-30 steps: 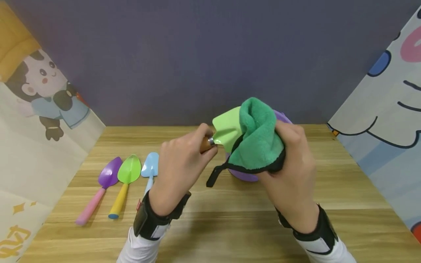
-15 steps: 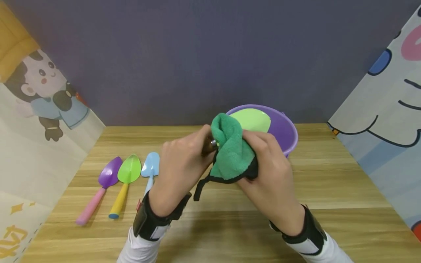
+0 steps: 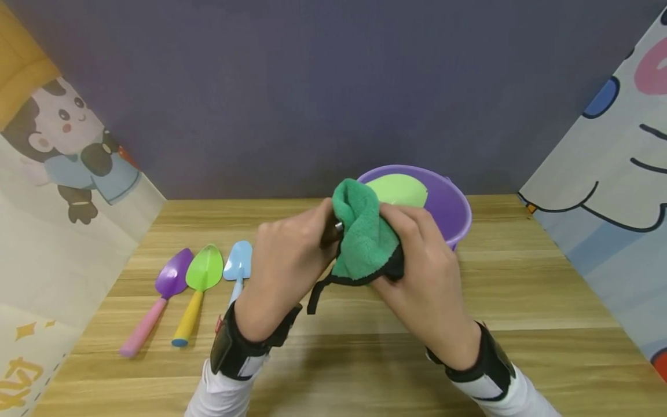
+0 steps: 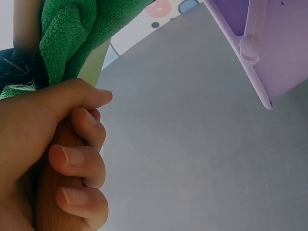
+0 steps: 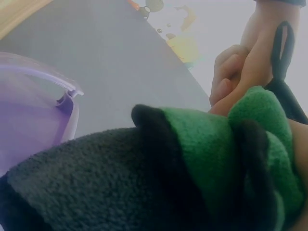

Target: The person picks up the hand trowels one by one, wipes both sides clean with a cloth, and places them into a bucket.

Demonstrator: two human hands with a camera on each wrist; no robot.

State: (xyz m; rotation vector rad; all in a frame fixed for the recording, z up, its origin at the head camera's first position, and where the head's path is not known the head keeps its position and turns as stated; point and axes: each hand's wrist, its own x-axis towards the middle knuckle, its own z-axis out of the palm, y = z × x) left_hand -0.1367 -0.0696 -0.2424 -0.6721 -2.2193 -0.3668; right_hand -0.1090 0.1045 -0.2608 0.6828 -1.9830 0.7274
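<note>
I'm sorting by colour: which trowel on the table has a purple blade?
The leftmost, pink-handled purple trowel; the others are a yellow-handled green trowel and a light-blue trowel.

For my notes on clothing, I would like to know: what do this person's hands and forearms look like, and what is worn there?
The left hand and right hand have no gloves. Each wrist has a black strap with a pale patch, next to a white sleeve.

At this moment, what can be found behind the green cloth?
A light-green trowel blade sticks out past the green cloth, with part of the purple bucket beyond. In the head view, the rest of both is covered.
</note>
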